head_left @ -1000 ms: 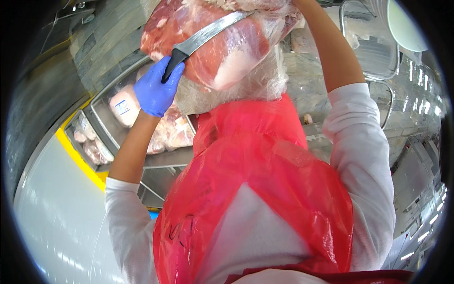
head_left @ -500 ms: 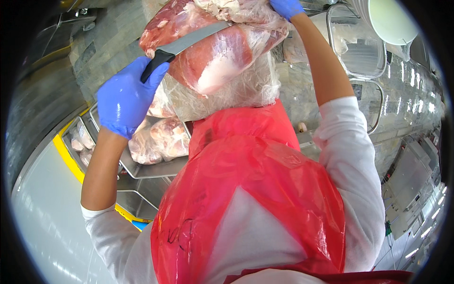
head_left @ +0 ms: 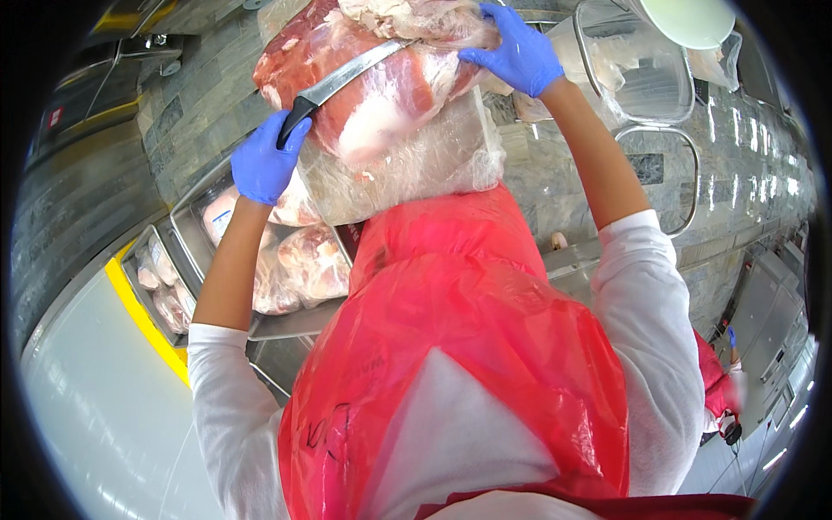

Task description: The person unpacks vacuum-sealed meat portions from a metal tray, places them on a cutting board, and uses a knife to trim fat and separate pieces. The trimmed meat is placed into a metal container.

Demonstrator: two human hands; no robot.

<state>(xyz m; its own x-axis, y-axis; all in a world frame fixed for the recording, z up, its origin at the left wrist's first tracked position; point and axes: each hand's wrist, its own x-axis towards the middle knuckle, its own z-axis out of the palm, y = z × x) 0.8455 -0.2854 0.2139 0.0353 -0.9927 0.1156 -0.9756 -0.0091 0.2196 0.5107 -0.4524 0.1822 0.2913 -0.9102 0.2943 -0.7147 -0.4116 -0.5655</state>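
My left hand (head_left: pixel 265 162), in a blue glove, is closed round the black handle of a knife (head_left: pixel 355 73). Its long blade lies across a large piece of raw red meat (head_left: pixel 394 100) with white fat, the tip near the upper edge of the meat. At the meat's right edge is my right hand (head_left: pixel 522 54), also gloved in blue, its thumb and forefinger spread apart beside a pale, fatty flap (head_left: pixel 433 19). Beneath the meat lies clear plastic wrap (head_left: pixel 412 169), which hangs toward my red apron (head_left: pixel 451 286).
Left of my apron stands a metal bin (head_left: pixel 290 329) holding bagged meat (head_left: pixel 299 264). Beyond it, a smaller bin holds more packs (head_left: pixel 165 277). A plastic-lined metal-framed cart (head_left: pixel 637 74) and a white bucket (head_left: pixel 693 22) are at the upper right. Another person in red (head_left: pixel 715 381) is far right.
My left hand has shifted right and up with the knife. My right hand has come down and left along the meat's edge. Another person has come into view at the far right.
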